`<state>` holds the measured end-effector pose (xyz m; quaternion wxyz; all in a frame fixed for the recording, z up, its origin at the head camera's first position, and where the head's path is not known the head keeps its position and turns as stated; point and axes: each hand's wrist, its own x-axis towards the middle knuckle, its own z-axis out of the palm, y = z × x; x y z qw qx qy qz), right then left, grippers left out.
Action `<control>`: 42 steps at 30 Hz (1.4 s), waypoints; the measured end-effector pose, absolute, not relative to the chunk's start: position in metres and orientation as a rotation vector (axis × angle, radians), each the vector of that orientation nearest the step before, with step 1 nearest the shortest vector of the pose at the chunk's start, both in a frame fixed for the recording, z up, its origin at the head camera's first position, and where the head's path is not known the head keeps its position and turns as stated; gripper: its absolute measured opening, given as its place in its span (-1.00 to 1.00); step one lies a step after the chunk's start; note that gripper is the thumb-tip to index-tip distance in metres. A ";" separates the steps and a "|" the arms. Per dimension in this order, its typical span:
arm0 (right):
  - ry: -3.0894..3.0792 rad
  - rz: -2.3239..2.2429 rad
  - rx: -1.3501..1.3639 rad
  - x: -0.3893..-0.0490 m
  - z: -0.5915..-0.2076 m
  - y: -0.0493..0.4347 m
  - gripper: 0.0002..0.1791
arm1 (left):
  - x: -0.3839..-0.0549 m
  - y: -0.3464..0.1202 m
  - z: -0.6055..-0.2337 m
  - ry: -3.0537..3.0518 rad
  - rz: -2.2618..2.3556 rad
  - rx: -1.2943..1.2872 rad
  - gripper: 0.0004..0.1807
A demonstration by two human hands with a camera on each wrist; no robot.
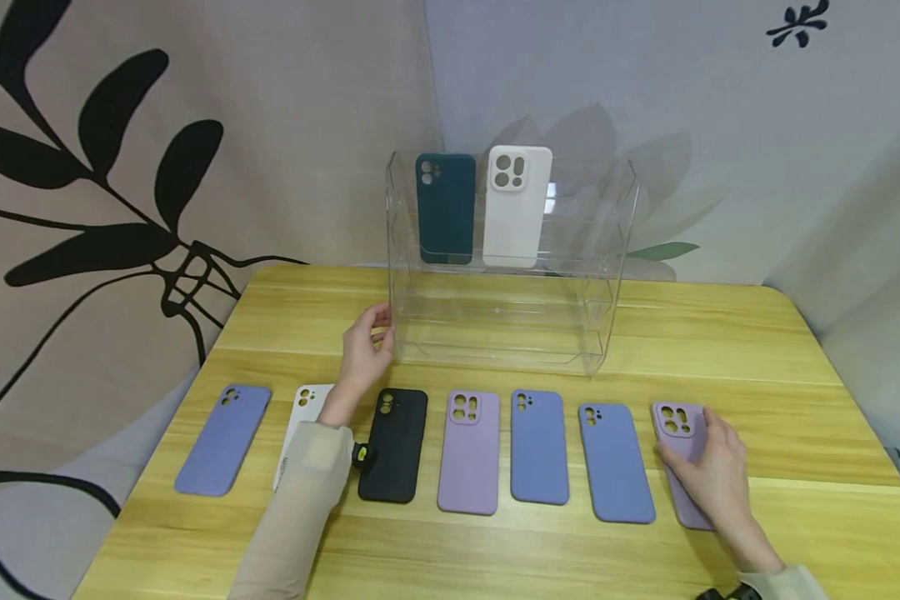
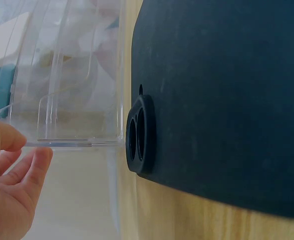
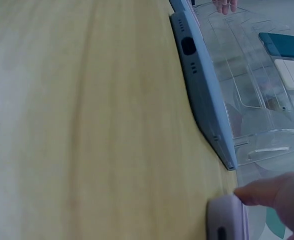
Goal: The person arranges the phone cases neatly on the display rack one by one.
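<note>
My left hand (image 1: 365,348) is at the left side of a clear plastic display rack (image 1: 495,354). In the left wrist view its thumb and fingers pinch the rack's thin side panel (image 2: 72,143). At the right end of a row of phone cases, my right hand (image 1: 712,475) grips a light purple phone case (image 1: 682,471) across its width, thumb at the left edge and fingers at the right. In the right wrist view only a corner of that case shows below the thumb. A dark teal case (image 1: 447,208) and a white case (image 1: 516,212) lean on the rack's upper tier.
Along the wooden table (image 1: 570,554) lie several more cases: a violet-blue one (image 1: 222,442), a white one (image 1: 307,406) partly under the left arm, a black one (image 1: 394,450), a purple one (image 1: 468,471) and two blue ones. A wall stands behind the rack.
</note>
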<state>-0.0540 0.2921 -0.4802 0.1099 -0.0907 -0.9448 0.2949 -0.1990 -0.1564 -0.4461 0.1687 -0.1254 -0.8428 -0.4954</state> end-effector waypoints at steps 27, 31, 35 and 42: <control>-2.755 0.826 -0.218 -0.059 -0.469 0.296 0.07 | -0.199 -0.156 -0.445 -2.409 -1.409 -0.351 -0.62; -2.669 0.850 -0.183 -0.062 -0.463 0.294 0.05 | -0.199 -0.156 -0.445 -2.416 -1.413 -0.344 -0.62; -2.609 0.852 -0.144 -0.066 -0.456 0.292 0.04 | -0.199 -0.157 -0.445 -2.410 -1.409 -0.354 -0.62; -2.571 0.876 -0.151 -0.073 -0.444 0.288 0.05 | -0.200 -0.157 -0.446 -2.408 -1.410 -0.362 -0.62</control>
